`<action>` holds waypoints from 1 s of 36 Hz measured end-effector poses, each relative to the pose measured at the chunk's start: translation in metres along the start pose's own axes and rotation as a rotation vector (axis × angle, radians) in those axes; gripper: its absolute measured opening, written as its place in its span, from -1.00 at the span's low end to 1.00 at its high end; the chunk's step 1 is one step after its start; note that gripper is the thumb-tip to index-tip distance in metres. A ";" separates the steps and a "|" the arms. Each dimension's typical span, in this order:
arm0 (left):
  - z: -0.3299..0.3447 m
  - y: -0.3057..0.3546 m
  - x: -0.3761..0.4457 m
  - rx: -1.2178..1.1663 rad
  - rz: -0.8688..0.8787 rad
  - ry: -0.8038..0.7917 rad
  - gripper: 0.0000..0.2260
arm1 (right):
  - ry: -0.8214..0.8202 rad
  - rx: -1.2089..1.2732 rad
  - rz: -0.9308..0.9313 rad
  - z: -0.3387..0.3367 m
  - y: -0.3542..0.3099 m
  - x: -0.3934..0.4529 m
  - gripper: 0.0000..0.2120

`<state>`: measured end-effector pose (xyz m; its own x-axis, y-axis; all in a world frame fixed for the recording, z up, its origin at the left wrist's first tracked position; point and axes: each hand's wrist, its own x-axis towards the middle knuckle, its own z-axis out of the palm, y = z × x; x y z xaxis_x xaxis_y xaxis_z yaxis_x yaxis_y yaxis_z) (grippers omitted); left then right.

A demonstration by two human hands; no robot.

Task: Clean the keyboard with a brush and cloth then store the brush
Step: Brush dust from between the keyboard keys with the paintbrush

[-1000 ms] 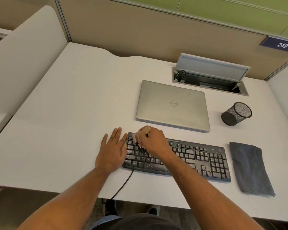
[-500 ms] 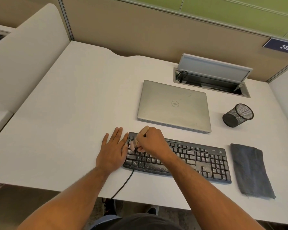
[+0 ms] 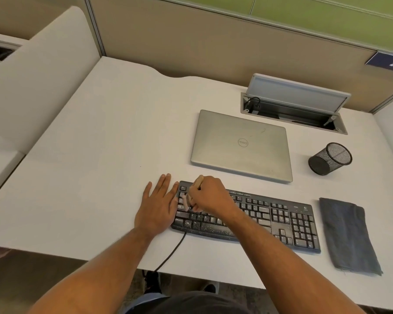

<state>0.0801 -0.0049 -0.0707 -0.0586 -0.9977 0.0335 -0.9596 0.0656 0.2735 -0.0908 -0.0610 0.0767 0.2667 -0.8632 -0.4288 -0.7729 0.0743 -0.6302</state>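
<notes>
Gripping one brush [image 3: 198, 182] over the left keys of the single dusty keyboard [image 3: 281, 219], the right hand [image 3: 210, 195] works beside the flat, straight-fingered left hand [image 3: 157, 206], with one folded cloth [image 3: 347, 234] right of them, then one laptop [image 3: 242, 146] and one mesh cup [image 3: 330, 158] beyond.

A white desk [image 3: 100, 155] stands in a cubicle with beige partition panels [image 3: 191, 46] topped green.
</notes>
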 end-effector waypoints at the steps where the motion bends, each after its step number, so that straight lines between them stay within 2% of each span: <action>1: 0.000 0.000 0.000 -0.002 0.001 0.002 -0.48 | -0.020 0.013 0.001 -0.002 -0.002 0.000 -0.65; 6: 0.000 0.000 0.001 -0.008 -0.005 0.003 -0.49 | 0.062 0.144 -0.061 -0.003 -0.006 0.002 -0.70; 8: 0.000 0.000 0.000 0.007 -0.005 0.003 -0.50 | 0.049 0.090 -0.082 0.000 -0.006 0.002 -0.73; 12: 0.000 0.000 0.001 0.015 -0.003 0.000 -0.49 | -0.050 -0.019 -0.072 -0.002 -0.006 0.004 -0.66; 20: -0.002 0.001 0.001 0.004 -0.011 -0.017 -0.47 | -0.101 -0.200 -0.230 -0.015 -0.002 0.006 -0.82; 24: -0.002 0.001 0.001 0.017 -0.005 -0.006 -0.49 | -0.187 -0.424 -0.277 -0.026 -0.001 0.008 -0.85; 28: -0.002 0.001 0.001 0.009 -0.004 -0.008 -0.48 | -0.177 -0.623 -0.264 -0.036 -0.007 0.008 -0.77; 36: -0.004 0.002 0.001 0.004 -0.007 -0.010 -0.46 | -0.136 -0.352 -0.309 -0.020 -0.004 0.007 -0.82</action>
<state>0.0789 -0.0054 -0.0663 -0.0545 -0.9983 0.0218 -0.9611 0.0584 0.2698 -0.0974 -0.0768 0.0888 0.5686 -0.7437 -0.3516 -0.7875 -0.3686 -0.4939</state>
